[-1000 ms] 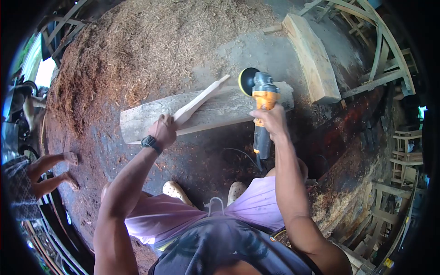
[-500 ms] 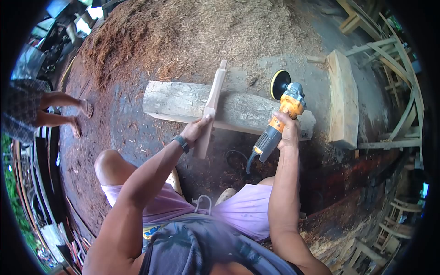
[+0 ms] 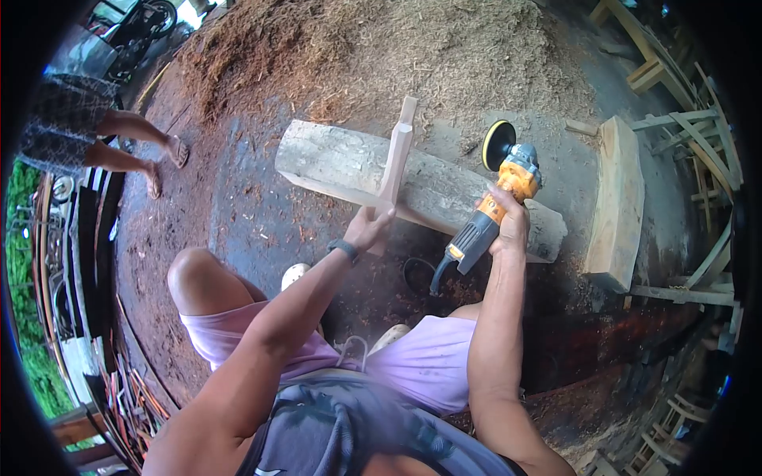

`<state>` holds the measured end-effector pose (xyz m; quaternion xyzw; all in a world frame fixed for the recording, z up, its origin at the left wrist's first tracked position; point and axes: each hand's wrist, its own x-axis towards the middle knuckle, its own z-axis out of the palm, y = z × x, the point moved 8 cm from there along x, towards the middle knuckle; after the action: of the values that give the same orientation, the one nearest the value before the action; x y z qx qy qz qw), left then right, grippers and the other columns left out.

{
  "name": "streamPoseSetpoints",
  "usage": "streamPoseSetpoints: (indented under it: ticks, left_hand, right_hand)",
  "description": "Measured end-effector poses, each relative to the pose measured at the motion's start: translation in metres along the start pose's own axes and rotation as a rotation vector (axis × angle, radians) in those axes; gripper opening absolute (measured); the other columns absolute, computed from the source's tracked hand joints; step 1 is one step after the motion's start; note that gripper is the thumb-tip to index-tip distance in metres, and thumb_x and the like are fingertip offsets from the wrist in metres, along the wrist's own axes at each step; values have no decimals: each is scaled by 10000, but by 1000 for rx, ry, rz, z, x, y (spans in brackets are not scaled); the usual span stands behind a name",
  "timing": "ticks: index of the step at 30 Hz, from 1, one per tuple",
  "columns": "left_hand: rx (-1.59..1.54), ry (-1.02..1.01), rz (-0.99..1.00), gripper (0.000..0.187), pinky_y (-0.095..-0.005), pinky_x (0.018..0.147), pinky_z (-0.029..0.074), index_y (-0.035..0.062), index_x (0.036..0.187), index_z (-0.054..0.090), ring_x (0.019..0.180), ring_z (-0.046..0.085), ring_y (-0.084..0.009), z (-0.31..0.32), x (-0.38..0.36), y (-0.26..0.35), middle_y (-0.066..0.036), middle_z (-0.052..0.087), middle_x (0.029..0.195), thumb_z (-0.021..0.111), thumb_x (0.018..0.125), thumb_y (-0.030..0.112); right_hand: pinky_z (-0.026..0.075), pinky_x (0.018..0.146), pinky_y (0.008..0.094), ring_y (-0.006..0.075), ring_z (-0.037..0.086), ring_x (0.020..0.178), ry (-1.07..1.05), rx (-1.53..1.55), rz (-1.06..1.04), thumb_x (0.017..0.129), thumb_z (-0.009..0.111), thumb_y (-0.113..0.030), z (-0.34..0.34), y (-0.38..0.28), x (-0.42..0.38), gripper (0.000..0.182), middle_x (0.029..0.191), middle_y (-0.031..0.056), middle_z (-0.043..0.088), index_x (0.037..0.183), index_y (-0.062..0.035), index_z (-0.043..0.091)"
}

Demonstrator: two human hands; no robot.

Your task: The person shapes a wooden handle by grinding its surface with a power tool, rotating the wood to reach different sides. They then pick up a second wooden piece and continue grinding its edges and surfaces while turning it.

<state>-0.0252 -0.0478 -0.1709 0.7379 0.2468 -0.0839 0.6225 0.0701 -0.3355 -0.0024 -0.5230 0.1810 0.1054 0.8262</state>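
The left hand [image 3: 370, 228] grips the lower part of 1 shaped wooden piece [image 3: 398, 155], whose narrow end points to 12 o'clock. The piece crosses over 1 log [image 3: 337, 159]; whether they touch there, I cannot tell. The right hand [image 3: 510, 222] is closed around 1 orange-and-black grinder [image 3: 516, 181] at 2 o'clock, its disc [image 3: 498, 144] well apart from the wooden piece. 1 cut timber block [image 3: 617, 202] lies at 3 o'clock, wood shavings [image 3: 397, 47] spread at 12 o'clock, and another person's 2 legs [image 3: 131, 143] stand at 10 o'clock.
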Motion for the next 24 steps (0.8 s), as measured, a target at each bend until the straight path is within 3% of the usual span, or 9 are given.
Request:
streamPoseSetpoints:
  ticks: [6,9,12,13,17,19,24]
  left_hand:
    - [138,136,121,648,-361,903,555,-41,1246,602,1018,704,-213,-3,-14,21,-168,729,1112,792,885,462]
    - [145,298,83,540,-370,825,577,-14,1145,664,916,741,-250,-10,-16,35,-163,754,993,817,853,414]
    - [234,397,53,518,-378,804,574,-20,1074,668,889,740,-249,-15,-12,54,-155,758,963,820,847,420]
    - [126,438,77,436,-365,754,568,-7,980,670,833,726,-217,-18,-9,60,-126,744,892,842,826,364]
    - [-194,388,163,330,-348,703,556,15,923,666,792,700,-173,-20,-4,75,-91,716,843,851,792,256]
    - [-316,280,253,274,-352,658,555,-4,934,641,697,676,-161,-19,-10,89,-70,690,758,814,746,96]
    - [-63,276,186,239,-379,589,535,-16,793,661,601,672,-187,-22,-14,91,-88,671,645,814,756,165]
  right_hand:
    - [587,634,356,237,679,709,29,-12,0,821,804,-141,-4,0,12,383,843,110,636,1104,15,598]
    - [590,624,356,244,675,704,48,5,6,808,816,-126,-6,0,15,404,853,108,632,1110,12,587]
    - [590,615,361,249,673,698,62,13,-10,800,820,-121,-9,-8,18,406,852,107,628,1101,6,579]
    - [590,610,364,251,672,694,69,20,-13,797,821,-119,-9,-8,17,402,851,106,625,1093,3,576]
    - [592,612,374,258,672,702,87,38,3,801,815,-122,-17,-7,23,404,870,109,619,1098,-4,568]
    - [593,614,376,258,672,708,101,46,8,800,815,-121,-20,-7,25,407,876,110,617,1101,-5,567]
    - [595,617,379,257,672,720,111,52,16,795,817,-123,-24,-4,27,414,886,112,614,1102,-7,565]
